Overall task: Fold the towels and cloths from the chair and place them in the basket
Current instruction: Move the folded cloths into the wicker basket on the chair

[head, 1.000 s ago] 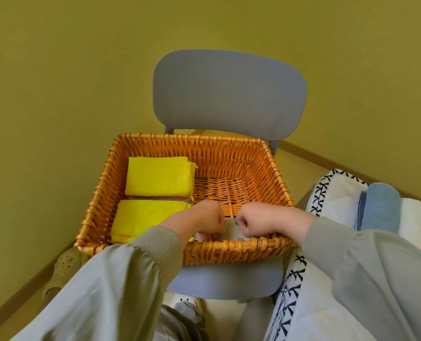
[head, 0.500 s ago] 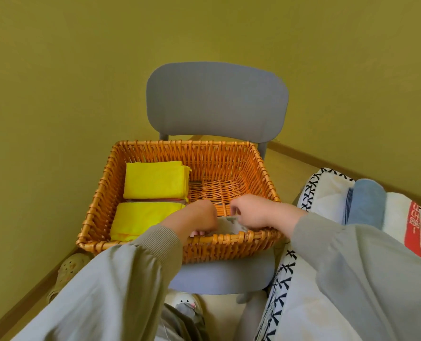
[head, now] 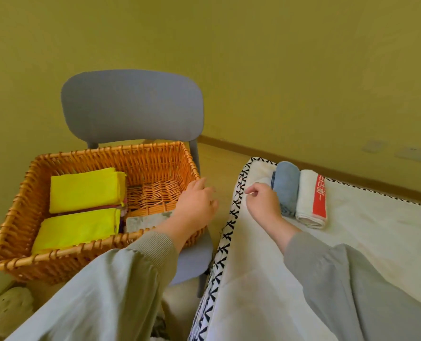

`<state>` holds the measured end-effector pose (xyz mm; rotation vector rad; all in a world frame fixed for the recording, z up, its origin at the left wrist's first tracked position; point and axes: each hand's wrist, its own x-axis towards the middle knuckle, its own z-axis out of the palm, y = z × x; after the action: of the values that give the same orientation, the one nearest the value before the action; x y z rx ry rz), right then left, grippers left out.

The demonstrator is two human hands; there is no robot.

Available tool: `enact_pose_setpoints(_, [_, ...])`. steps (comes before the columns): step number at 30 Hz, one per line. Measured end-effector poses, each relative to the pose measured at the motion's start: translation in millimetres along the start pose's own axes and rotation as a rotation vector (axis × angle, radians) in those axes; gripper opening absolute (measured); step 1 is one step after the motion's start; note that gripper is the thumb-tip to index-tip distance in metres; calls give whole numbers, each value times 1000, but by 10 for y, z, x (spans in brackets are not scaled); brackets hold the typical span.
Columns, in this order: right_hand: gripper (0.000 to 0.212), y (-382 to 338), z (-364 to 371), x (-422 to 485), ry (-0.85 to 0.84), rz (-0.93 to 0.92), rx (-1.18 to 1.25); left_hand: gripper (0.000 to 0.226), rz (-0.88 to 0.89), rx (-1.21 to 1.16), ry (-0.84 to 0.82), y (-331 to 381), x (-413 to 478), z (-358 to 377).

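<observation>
A wicker basket stands on the seat of a grey chair. Two folded yellow cloths lie along its left side, and a folded grey patterned cloth lies at its near right. My left hand hovers over the basket's right rim, fingers loosely apart, holding nothing. My right hand is over the white bed cover, fingers curled and empty, next to a rolled blue towel. A rolled white towel with a red band lies just right of the blue one.
The white cover with a black cross-stitch border fills the right side, close beside the chair. Yellow-green walls with a wooden skirting board run behind. A perforated clog sits on the floor at the lower left.
Both hands have let go of the grey cloth and left the basket, moving right. The right hand now sits by the rolled towels. The view has turned to the right.
</observation>
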<state>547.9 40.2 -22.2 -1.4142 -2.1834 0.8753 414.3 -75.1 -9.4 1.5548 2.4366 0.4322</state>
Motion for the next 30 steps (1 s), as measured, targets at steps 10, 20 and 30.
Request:
enact_pose_setpoints(10, [42,924,-353,743,104,472,-115,42,-30,143,-61,112,30,142])
enact_pose_setpoints(20, [92,997,-51,1095,-55,707,74,31,11,60,16,99,2,100])
enact_pose_setpoints(30, [48,628,-215,909,-327,473,947,38,-32,-219,17,77,22,87])
